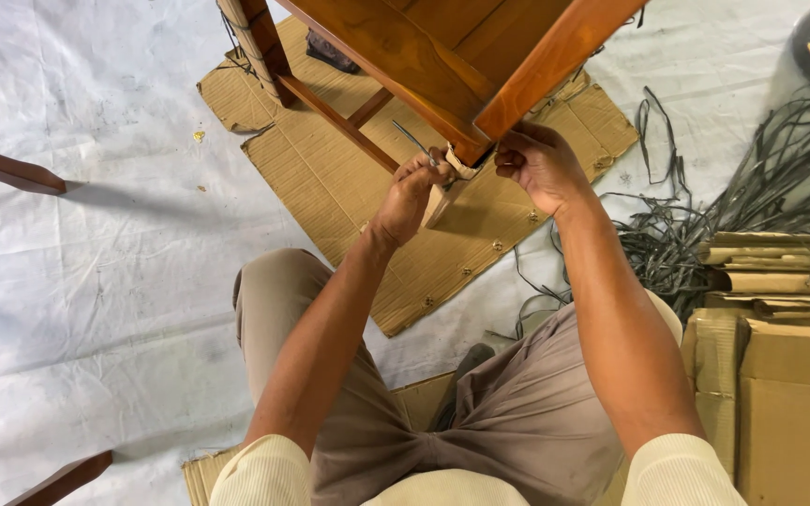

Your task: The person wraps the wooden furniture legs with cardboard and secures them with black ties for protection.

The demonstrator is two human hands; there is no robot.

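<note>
Wood: the reddish-brown wooden frame (442, 56) fills the top middle of the view, its rails meeting at a corner joint right between the two hands.
Frame's place: it stands over a flattened cardboard sheet (349, 178) that lies on the white floor covering (96, 234); one leg at upper left is wrapped in pale woven cord.
Strip: a thin dark strip (412, 139) rises from the left hand up towards the underside of the nearest rail, just beside the corner.
Left hand: the left hand (410, 192) sits just below and left of the corner, fingers (424, 167) curled together and pinched on the lower end of the strip; a pale scrap shows between this hand and the joint.
Right hand: the right hand (538, 164) is just right of the corner, touching the rail's end; its fingers (510, 159) are bent inward and closed, but whether they hold anything cannot be told.
Arms: both forearms reach forward and upward from the lap, converging on the joint, wrists slightly bent, cream sleeves pushed up near the elbows.
Legs: knees in tan trousers (517, 412) spread to either side below the arms.
Right side: a loose heap of dark strips (705, 234) spreads over the floor, next to stacked cardboard boxes (780, 375).
Left edge: two more dark wooden pieces (7, 171) poke in, well apart from the hands.
</note>
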